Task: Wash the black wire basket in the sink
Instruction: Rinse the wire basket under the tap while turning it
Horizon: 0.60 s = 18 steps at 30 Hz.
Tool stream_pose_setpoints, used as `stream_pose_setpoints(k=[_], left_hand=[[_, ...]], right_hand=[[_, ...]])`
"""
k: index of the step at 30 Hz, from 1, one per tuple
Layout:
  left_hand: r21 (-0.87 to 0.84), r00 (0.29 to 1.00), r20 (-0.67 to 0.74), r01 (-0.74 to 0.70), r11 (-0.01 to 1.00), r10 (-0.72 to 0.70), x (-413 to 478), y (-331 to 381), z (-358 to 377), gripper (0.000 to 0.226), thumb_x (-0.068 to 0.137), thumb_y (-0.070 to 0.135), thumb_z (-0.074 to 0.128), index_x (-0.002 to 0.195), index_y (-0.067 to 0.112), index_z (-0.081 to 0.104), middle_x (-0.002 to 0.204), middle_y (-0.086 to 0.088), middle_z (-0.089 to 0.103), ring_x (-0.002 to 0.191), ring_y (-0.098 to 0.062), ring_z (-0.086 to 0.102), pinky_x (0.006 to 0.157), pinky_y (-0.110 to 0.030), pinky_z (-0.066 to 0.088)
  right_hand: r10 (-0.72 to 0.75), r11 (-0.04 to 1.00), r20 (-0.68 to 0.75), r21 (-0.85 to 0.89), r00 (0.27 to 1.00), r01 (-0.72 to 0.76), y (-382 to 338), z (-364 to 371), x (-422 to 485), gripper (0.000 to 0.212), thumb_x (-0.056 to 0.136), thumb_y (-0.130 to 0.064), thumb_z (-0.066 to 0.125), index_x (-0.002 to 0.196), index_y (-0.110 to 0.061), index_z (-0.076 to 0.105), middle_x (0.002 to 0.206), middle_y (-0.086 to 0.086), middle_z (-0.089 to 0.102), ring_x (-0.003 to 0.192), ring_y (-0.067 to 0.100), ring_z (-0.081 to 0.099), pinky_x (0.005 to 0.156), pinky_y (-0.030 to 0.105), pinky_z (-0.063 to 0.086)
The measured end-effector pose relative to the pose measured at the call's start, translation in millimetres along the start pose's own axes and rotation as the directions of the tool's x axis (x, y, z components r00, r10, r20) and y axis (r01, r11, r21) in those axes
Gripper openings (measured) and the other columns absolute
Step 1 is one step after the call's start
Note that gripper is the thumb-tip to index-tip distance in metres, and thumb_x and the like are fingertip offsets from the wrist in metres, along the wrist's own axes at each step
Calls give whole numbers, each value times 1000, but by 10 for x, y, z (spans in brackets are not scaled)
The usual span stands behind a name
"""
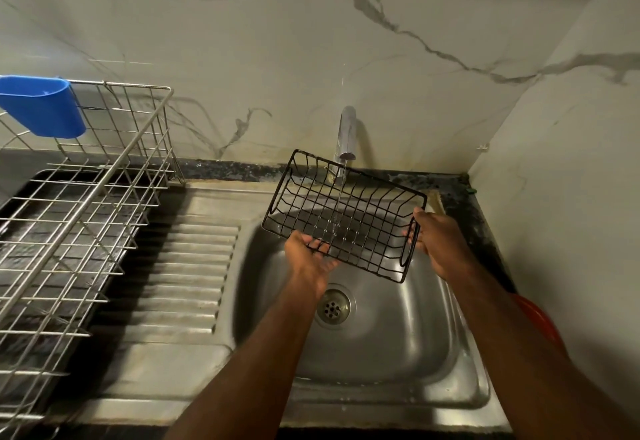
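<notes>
I record a marbled wall (311,41) behind a dark worktop (485,232); set into it is a steel sink (398,353) with a ribbed draining board (187,277) on its left and a round drain (333,307) in the bowl; a large steel dish rack (79,218) stands on a dark tray at the far left, with a blue plastic cup (43,105) hooked on its rear rail; a chrome tap (346,135) rises at the back of the bowl and I see a thin stream of water running from it. The black wire basket (343,218) is held in the air above the bowl, tilted, directly under the tap; the stream passes through its mesh. My left hand (310,259) is at its near left edge, fingers reaching under the wire, loosely bent; whether they clasp it I cannot tell, owing to blur; my right hand (433,242) grips the right end, fingers curled round the end wires. A red object (540,318) shows partly at the right edge.
</notes>
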<state>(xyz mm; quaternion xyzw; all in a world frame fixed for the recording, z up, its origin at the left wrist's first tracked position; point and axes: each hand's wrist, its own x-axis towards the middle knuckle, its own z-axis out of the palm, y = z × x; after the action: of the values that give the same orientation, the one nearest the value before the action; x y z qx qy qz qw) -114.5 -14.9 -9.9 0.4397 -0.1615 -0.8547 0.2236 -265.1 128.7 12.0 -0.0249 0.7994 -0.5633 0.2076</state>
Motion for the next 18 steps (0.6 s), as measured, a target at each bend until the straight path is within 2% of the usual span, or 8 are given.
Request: stream_pose_setpoints(k=[2,6,9,11,13,18], left_hand=[[5,1000,-3,-2,1000,2,18,-2,1,12,91,10,35,80,16,38,103,-13,47,102,-30,52,108,-71,32],[19,999,-5,-34,999,35,74,35,-7,21,91,13,35,71,20,36,80,-6,43,86,-25,46,108,-68,34],[-7,998,8,-55,998,55,83,100,-14,23,91,12,32,71,21,35,76,-4,40,78,-22,42,105,-70,35],[-18,998,7,-67,998,67,82,145,-23,22,90,10,31,71,22,34,76,-4,38,78,-22,40,105,-70,35],[-20,997,-3,-79,997,79,80,181,-41,23,91,10,30,72,22,34,78,-4,39,79,-22,40,105,-69,35],[-27,994,-28,-103,994,102,86,245,-98,26,90,10,29,69,22,33,74,-3,38,73,-20,37,105,-67,36]], right_hand=[[2,1000,2,4,1000,-2,0,-3,-9,27,98,-33,54,84,-12,63,90,17,70,66,16,58,53,23,38],[-16,1000,2,-1,1000,16,-13,40,-9,26,97,-35,55,84,-14,64,89,16,71,72,18,61,61,28,43],[-17,1000,27,-5,999,17,-60,108,-16,25,98,-33,53,85,-14,63,90,16,70,73,18,61,64,30,48],[-19,1000,33,-8,999,19,-82,162,-19,23,98,-32,53,85,-16,63,90,14,70,82,26,66,78,41,54],[-28,1000,34,2,999,28,-102,212,-23,22,98,-31,54,84,-17,63,88,12,70,92,31,68,87,46,54],[-42,999,64,9,997,41,-160,313,-58,23,99,-29,52,82,-17,62,88,14,69,88,30,66,90,48,53]])
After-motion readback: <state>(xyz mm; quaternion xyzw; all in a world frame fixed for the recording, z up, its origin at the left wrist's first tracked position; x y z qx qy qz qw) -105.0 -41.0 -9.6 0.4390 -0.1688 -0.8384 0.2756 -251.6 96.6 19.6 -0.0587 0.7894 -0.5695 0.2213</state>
